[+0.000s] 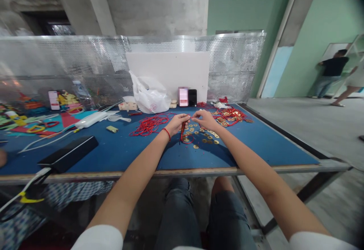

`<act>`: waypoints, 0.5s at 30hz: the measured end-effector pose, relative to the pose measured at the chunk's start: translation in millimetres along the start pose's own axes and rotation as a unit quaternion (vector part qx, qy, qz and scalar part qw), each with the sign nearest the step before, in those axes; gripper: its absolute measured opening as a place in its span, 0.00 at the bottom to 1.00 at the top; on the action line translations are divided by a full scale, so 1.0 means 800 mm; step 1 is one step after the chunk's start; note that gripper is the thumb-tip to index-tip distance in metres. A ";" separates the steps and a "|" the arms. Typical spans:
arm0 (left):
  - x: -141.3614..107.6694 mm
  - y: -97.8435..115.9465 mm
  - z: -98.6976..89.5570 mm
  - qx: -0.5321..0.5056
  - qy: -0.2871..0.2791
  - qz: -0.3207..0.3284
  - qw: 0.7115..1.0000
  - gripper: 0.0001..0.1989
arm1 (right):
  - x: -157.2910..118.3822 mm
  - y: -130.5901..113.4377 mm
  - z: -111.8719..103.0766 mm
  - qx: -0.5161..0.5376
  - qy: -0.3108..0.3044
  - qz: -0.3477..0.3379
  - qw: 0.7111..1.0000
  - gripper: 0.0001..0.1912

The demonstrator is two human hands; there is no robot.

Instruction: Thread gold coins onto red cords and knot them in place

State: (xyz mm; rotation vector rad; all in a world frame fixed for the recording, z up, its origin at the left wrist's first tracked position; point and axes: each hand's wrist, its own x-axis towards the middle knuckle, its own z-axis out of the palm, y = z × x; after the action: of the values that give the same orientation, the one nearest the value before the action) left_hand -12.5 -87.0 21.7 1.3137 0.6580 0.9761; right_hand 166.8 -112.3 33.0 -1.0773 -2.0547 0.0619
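Above the blue table, my left hand is closed on red cord, which hangs in a loop below its fingers. Close to its right, my right hand pinches with thumb and forefinger at a thin red strand beside the left fingertips. Several round gold-coloured coins lie scattered beneath and between the hands. A loose pile of red cord is to the left of my left hand. Beyond my right hand sits a heap of red cord with gold coins.
A white plastic bag and propped phones stand at the back. On the left are a black box, a white power strip, coloured sheets and a bottle. Part of another person's hand shows at the far left edge.
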 end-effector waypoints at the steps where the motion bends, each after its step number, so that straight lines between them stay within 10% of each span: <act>1: 0.000 0.000 0.000 0.002 -0.004 -0.006 1.000 0.16 | -0.001 0.000 -0.001 -0.023 -0.003 -0.005 1.000 0.09; 15: -0.004 0.003 0.001 0.103 -0.005 -0.047 0.994 0.11 | -0.006 0.000 -0.013 -0.091 -0.068 0.010 0.993 0.06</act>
State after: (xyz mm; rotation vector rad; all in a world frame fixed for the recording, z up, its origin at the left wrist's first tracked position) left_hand -13.8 -90.7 23.6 1.4535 0.8226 0.8419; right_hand 175.2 -118.8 37.4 -1.2345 -2.2054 -0.0433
